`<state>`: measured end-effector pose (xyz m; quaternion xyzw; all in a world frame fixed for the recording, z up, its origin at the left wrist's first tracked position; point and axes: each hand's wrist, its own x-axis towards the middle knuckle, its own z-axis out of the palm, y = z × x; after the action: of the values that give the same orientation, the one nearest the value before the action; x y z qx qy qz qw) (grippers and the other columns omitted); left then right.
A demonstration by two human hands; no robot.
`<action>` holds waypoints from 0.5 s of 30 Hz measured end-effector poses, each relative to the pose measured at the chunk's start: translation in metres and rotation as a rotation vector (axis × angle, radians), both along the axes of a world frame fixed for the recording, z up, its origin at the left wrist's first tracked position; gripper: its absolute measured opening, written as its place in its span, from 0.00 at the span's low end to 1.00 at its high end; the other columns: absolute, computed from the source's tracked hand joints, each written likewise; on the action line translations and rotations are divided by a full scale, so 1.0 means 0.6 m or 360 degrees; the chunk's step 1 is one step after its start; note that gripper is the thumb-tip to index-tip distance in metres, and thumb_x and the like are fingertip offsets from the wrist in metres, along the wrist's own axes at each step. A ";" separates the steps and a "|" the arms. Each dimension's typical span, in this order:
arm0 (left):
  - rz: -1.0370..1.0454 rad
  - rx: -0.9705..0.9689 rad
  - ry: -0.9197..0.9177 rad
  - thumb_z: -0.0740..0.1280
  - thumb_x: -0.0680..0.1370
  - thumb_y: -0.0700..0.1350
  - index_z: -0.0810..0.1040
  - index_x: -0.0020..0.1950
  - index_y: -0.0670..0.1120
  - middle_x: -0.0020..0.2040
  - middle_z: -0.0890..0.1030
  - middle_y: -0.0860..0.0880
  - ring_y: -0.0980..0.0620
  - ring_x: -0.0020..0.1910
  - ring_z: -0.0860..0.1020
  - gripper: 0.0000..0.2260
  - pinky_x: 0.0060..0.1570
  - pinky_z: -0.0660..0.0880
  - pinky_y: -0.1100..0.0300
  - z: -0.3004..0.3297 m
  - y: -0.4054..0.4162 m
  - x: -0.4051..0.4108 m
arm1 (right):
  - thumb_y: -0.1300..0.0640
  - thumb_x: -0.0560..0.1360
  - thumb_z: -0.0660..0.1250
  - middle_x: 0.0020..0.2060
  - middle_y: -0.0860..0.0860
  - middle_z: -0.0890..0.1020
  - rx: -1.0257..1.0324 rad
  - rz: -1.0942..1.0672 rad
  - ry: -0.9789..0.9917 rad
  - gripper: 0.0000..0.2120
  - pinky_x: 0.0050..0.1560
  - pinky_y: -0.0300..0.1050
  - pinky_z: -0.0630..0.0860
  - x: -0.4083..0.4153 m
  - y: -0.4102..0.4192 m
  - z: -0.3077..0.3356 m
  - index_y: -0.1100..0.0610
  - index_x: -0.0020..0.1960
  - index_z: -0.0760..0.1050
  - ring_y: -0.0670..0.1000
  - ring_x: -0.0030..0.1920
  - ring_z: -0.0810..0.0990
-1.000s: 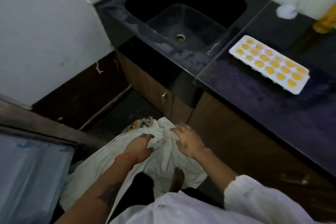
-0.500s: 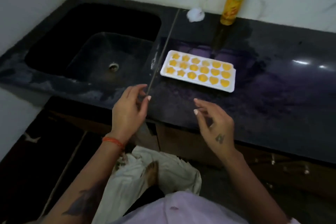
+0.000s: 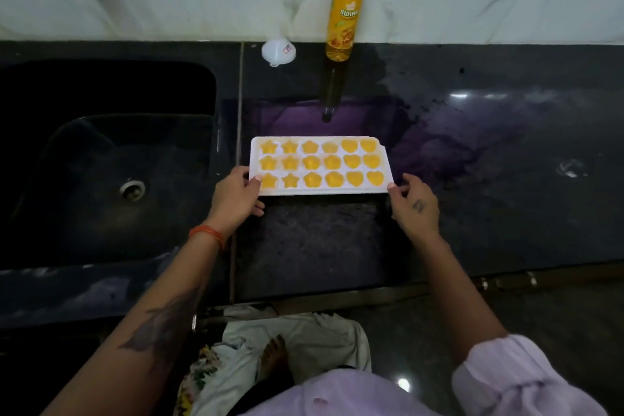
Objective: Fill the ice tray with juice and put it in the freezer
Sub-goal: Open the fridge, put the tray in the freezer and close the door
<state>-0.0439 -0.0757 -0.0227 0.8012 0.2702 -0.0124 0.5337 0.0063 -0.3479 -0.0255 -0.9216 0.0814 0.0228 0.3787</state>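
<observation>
Here the white ice tray [image 3: 320, 165], full of yellow juice, sits mid-frame on the dark bench [image 3: 489, 152]. The left hand [image 3: 234, 197] has its grip pinched on the tray's left corner. The right hand [image 3: 413, 203] pinches the right corner; its fingertips hide underneath. A juice bottle [image 3: 343, 24] stands upper middle, its cap cut off.

White ice tray [image 3: 320, 191] full of juice on dark bench [image 3: 472, 213], left hand [image 3: 233, 199] and right hand [image 3: 413, 204] gripping its near corners, juice bottle [image 3: 342, 20] behind
</observation>
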 end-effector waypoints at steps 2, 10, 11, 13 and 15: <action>0.0027 -0.0166 0.0021 0.59 0.81 0.42 0.70 0.66 0.40 0.48 0.77 0.44 0.50 0.32 0.78 0.14 0.27 0.78 0.64 -0.005 0.003 0.005 | 0.54 0.78 0.61 0.54 0.56 0.79 0.0213 -0.0049 0.0119 0.21 0.55 0.53 0.77 0.011 0.000 -0.002 0.60 0.69 0.67 0.54 0.49 0.80; 0.0208 -0.0304 -0.0054 0.60 0.80 0.37 0.71 0.66 0.38 0.50 0.78 0.38 0.50 0.34 0.78 0.14 0.30 0.79 0.66 -0.004 -0.006 -0.007 | 0.63 0.75 0.67 0.42 0.53 0.82 0.0799 -0.0077 0.0220 0.12 0.39 0.34 0.81 0.029 -0.004 -0.007 0.64 0.58 0.76 0.47 0.39 0.82; 0.0239 -0.0312 -0.0061 0.60 0.80 0.37 0.71 0.66 0.38 0.50 0.78 0.38 0.50 0.34 0.78 0.14 0.30 0.79 0.66 -0.002 -0.009 -0.012 | 0.63 0.75 0.67 0.44 0.54 0.83 0.0834 -0.0060 0.0237 0.13 0.39 0.34 0.81 0.031 -0.003 -0.006 0.64 0.58 0.76 0.48 0.40 0.82; 0.0299 -0.0330 -0.0078 0.59 0.80 0.36 0.72 0.66 0.37 0.49 0.78 0.38 0.50 0.33 0.77 0.14 0.29 0.78 0.67 0.001 -0.013 -0.027 | 0.63 0.75 0.68 0.45 0.55 0.83 0.0898 -0.0019 0.0251 0.13 0.39 0.34 0.81 0.029 -0.002 -0.006 0.65 0.58 0.76 0.48 0.41 0.82; 0.0380 -0.0339 -0.0092 0.60 0.80 0.36 0.72 0.66 0.37 0.48 0.78 0.38 0.50 0.33 0.77 0.14 0.28 0.78 0.67 0.003 -0.015 -0.049 | 0.64 0.74 0.68 0.45 0.54 0.83 0.0916 0.0047 0.0274 0.13 0.39 0.33 0.81 0.027 0.001 -0.005 0.65 0.58 0.76 0.48 0.41 0.83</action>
<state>-0.0734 -0.0848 -0.0210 0.7024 0.3452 0.0456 0.6208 0.0225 -0.3475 -0.0287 -0.7721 0.0900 0.1285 0.6158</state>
